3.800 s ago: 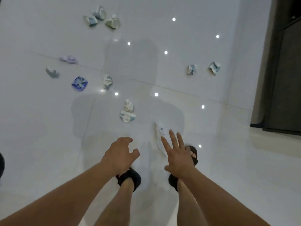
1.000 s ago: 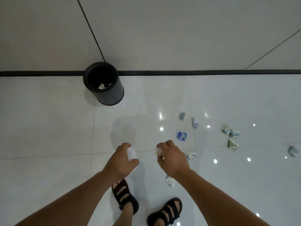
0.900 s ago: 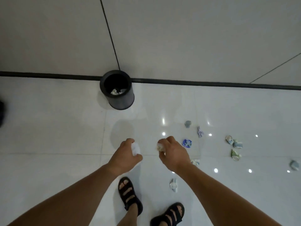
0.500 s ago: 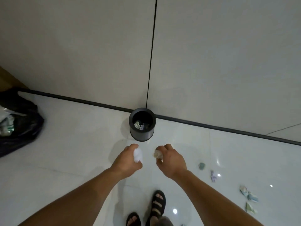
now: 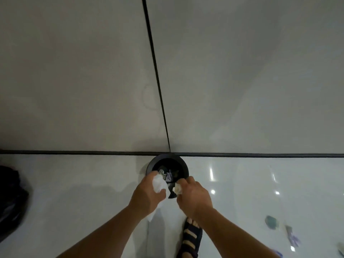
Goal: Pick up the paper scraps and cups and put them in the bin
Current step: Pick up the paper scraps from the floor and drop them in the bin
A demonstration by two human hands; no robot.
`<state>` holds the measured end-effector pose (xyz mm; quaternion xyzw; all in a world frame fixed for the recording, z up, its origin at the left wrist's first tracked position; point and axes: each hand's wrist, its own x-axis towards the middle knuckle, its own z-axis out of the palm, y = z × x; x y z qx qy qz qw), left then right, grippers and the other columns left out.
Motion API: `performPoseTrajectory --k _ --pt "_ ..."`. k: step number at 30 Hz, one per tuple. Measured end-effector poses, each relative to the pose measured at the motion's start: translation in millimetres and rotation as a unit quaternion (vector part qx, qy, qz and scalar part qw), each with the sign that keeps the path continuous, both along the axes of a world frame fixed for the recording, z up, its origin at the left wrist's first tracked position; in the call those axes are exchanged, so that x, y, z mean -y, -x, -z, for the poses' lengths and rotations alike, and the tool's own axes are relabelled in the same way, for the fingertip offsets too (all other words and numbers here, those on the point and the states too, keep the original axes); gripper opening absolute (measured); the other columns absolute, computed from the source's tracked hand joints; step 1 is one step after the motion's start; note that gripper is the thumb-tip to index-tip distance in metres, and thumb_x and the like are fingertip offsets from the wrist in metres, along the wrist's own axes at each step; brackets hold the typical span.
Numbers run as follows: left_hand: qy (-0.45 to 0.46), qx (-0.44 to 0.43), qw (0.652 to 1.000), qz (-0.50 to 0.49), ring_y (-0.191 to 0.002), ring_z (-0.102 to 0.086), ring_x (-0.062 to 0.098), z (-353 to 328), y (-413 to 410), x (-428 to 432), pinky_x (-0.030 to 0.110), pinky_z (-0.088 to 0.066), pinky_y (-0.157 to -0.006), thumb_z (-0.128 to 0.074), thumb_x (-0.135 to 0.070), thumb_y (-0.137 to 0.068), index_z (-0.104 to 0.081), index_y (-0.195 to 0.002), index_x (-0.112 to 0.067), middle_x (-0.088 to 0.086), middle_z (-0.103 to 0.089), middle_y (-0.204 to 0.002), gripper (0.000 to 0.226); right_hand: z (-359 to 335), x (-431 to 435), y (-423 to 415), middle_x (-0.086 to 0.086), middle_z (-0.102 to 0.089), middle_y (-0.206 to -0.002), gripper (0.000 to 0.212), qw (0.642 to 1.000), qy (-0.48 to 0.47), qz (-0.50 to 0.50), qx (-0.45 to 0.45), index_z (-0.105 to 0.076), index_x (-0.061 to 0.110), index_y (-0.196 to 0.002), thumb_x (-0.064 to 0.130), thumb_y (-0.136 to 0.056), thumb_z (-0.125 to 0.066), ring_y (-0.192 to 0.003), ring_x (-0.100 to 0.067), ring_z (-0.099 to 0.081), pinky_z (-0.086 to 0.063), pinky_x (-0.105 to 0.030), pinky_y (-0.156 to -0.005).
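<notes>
A round black bin [image 5: 167, 159] stands on the white floor against the wall, with several crumpled scraps inside. My left hand [image 5: 147, 197] is closed around a white paper scrap [image 5: 159, 184] at the bin's near rim. Beside it my right hand [image 5: 193, 198] grips a small crumpled cream scrap [image 5: 177, 189], also at the near rim. Both hands cover the bin's front edge. More scraps lie on the floor at the lower right: a teal scrap [image 5: 270, 221] and a purple scrap [image 5: 294, 238].
A grey wall with a dark vertical seam [image 5: 156, 75] rises right behind the bin, above a black skirting line [image 5: 74, 152]. A black bag [image 5: 11, 203] sits at the left edge. My sandalled foot [image 5: 190, 237] stands just below my right hand.
I have come up to the bin; it now sits directly under my hands, which moved forward to its rim still holding their scraps. Earlier both hands picked scraps off the floor.
</notes>
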<state>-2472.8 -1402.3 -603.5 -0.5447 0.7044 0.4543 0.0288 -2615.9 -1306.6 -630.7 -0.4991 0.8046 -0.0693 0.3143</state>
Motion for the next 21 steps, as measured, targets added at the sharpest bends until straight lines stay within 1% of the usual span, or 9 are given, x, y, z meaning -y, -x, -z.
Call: performPoseTrajectory --k 3,7,10,12,14,17,19,21 --pt "0.010 0.042 0.999 0.027 -0.117 -0.053 0.024 64.9 15.4 29.6 0.027 -0.040 -0.092 -0.070 -0.033 -0.083 -0.032 -0.143 -0.023 0.006 -0.054 -0.133 0.072 56.6 26.5 13.8 -0.002 -0.049 -0.125 0.042 0.998 -0.025 0.048 0.015 -0.044 0.026 -0.134 0.034 -0.093 -0.053 -0.105 -0.020 -0.055 -0.051 -0.032 -0.087" --pt "0.010 0.071 0.996 0.054 -0.118 -0.053 0.027 144.6 32.7 57.9 0.034 -0.043 -0.094 -0.070 -0.040 -0.082 -0.034 -0.143 -0.024 0.008 -0.054 -0.133 0.073 128.5 48.6 17.3 -0.003 -0.049 -0.126 0.043 0.992 -0.050 0.109 0.031 -0.043 0.025 -0.134 0.033 -0.093 -0.054 -0.105 -0.022 -0.055 -0.051 -0.033 -0.088" --pt "-0.004 0.049 0.996 0.078 -0.126 -0.047 0.025 189.3 37.9 72.5 0.039 -0.041 -0.103 -0.070 -0.040 -0.082 -0.034 -0.143 -0.019 0.006 -0.047 -0.140 0.074 173.0 62.1 13.7 -0.004 -0.047 -0.131 0.044 0.983 -0.055 0.165 0.060 -0.039 0.026 -0.136 0.036 -0.095 -0.051 -0.106 -0.024 -0.057 -0.050 -0.033 -0.091" --pt "-0.001 0.049 0.992 0.118 -0.127 -0.046 0.023 211.1 35.0 81.5 0.041 -0.042 -0.103 -0.069 -0.044 -0.081 -0.037 -0.142 -0.018 0.004 -0.047 -0.140 0.073 196.4 70.4 6.3 -0.005 -0.040 -0.140 0.053 0.977 -0.054 0.191 0.075 -0.033 0.026 -0.142 0.038 -0.095 -0.053 -0.112 -0.026 -0.056 -0.050 -0.035 -0.093" --pt "0.019 0.088 0.984 0.154 -0.124 -0.047 0.026 223.5 27.9 90.5 0.043 -0.045 -0.099 -0.064 -0.047 -0.083 -0.040 -0.139 -0.017 0.006 -0.047 -0.138 0.068 210.0 75.8 -5.3 -0.005 -0.032 -0.147 0.062 0.972 -0.060 0.206 0.092 -0.026 0.027 -0.148 0.040 -0.094 -0.054 -0.115 -0.028 -0.055 -0.051 -0.038 -0.094" --pt "0.029 0.120 0.974 0.191 -0.118 -0.049 0.031 223.1 13.5 98.1 0.046 -0.047 -0.094 -0.057 -0.041 -0.089 -0.045 -0.132 -0.014 0.010 -0.049 -0.131 0.052 210.2 74.2 -23.5 -0.005 -0.024 -0.153 0.065 0.968 -0.069 0.222 0.097 -0.022 0.028 -0.150 0.041 -0.094 -0.053 -0.122 -0.031 -0.050 -0.049 -0.041 -0.096" --pt "0.030 0.135 0.966 0.220 -0.118 -0.048 0.033 212.8 9.9 102.1 0.045 -0.046 -0.094 -0.056 -0.037 -0.090 -0.044 -0.132 -0.013 0.012 -0.047 -0.133 0.050 200.1 68.4 -31.7 -0.004 -0.023 -0.153 0.067 0.965 -0.066 0.234 0.101 -0.022 0.029 -0.150 0.042 -0.093 -0.054 -0.128 -0.031 -0.044 -0.045 -0.042 -0.101" --pt "0.047 0.140 0.956 0.254 -0.120 -0.045 0.034 198.8 15.4 106.6 0.042 -0.043 -0.093 -0.056 -0.037 -0.090 -0.044 -0.133 -0.012 0.013 -0.045 -0.136 0.051 184.4 62.0 -35.0 -0.004 -0.021 -0.155 0.069 0.965 -0.059 0.236 0.099 -0.021 0.030 -0.151 0.043 -0.092 -0.054 -0.137 -0.029 -0.032 -0.039 -0.042 -0.106"
